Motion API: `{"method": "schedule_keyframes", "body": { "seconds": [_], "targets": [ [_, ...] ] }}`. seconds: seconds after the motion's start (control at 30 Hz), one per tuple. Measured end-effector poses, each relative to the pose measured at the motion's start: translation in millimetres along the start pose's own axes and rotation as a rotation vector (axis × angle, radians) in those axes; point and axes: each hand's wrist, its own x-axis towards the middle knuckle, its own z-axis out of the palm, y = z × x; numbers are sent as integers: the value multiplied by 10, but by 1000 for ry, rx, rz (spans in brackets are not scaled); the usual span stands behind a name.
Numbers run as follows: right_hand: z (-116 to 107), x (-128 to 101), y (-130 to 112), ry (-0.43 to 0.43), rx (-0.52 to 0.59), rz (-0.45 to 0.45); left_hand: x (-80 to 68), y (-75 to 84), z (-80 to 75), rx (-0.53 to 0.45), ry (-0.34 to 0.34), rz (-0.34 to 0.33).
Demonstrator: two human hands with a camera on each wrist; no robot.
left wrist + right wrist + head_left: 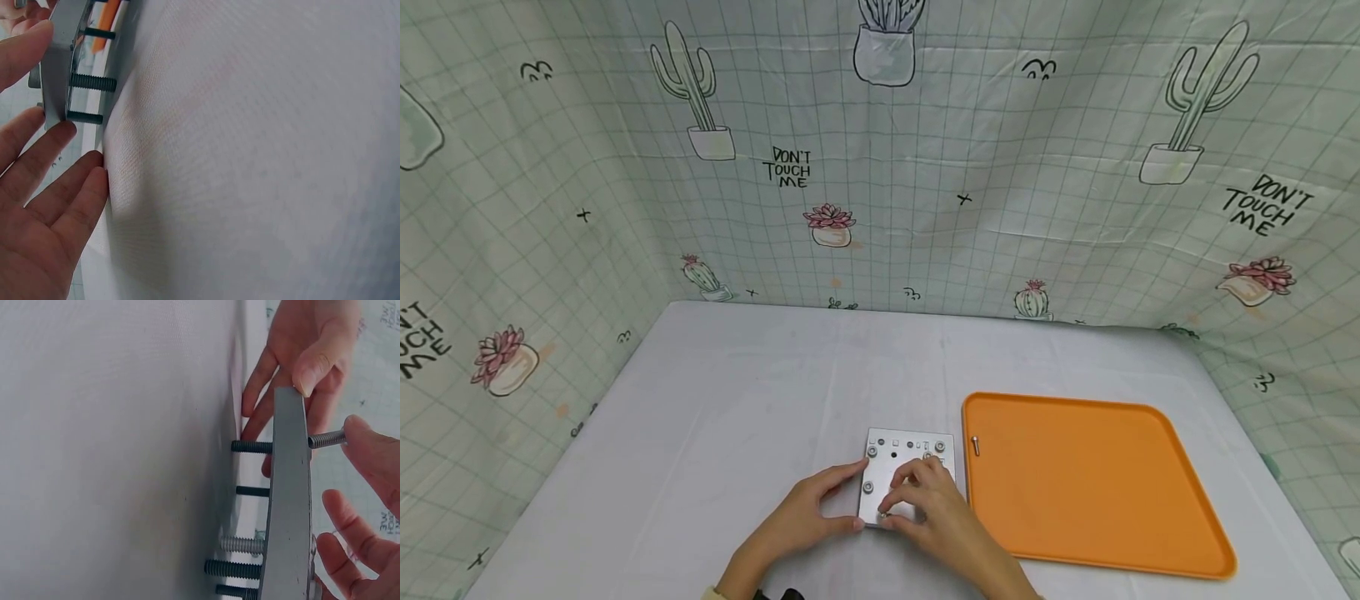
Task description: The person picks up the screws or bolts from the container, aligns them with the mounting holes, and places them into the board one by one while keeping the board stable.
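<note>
A silver metal plate (883, 468) stands raised on the white table, with several bolts set in it. Their threaded ends, such as a dark bolt (251, 447), stick out below its underside. My left hand (808, 512) holds the plate's left side, thumb at the near corner and fingertips farther along. Between thumb and finger, my right hand (936, 508) pinches a silver bolt (327, 439) above the plate's near left part. In the right wrist view the bolt's threaded tip meets the plate's top face, slightly tilted. How deep it sits is hidden.
To the right of the plate lies an orange tray (1082, 483), with one loose bolt (975, 445) near its left rim. White cloth (737, 400) covers the table. A patterned curtain (910, 183) encloses the back and sides.
</note>
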Motion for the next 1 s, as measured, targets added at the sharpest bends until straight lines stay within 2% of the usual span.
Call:
{"method": "schedule_keyframes", "body": {
  "seconds": [0.17,0.57,1.0],
  "targets": [
    [37,4,1,30,-2,-46,0,-4,4,4,1,-1],
    [-77,4,8,-7,-57,41,-11,9,5,0,-5,-25],
    [-73,0,41,-30,-107,40,-9,33,-6,-3,-6,-10]
  ]
}}
